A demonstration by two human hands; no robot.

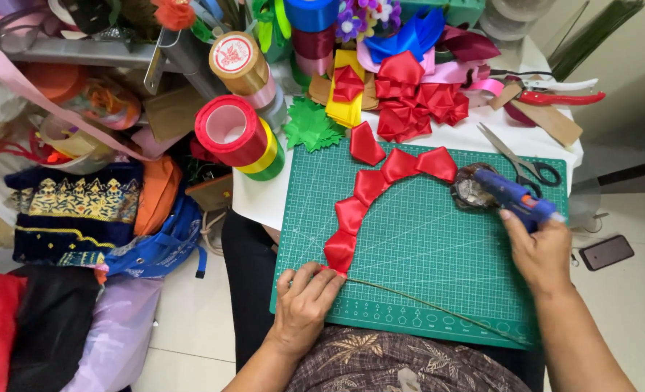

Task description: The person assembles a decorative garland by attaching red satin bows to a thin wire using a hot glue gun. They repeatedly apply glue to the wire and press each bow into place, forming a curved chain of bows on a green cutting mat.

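While the left hand [302, 301] pinches a chain of 5 red ribbon petals [370, 186], the right hand [540, 250] grips 1 blue glue gun [515, 194].

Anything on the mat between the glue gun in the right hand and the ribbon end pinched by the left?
Nothing visible. The glue gun in the right hand and the red ribbon chain end under the left hand have only bare green cutting mat between them. The thin wire stem lies lower.

Round red-and-white label [232, 53] on the end of a gold tape roll, upper centre. Dark phone [606, 252], screen blank, lies on the floor at right. Possibly a green box [459, 10] at the top edge.
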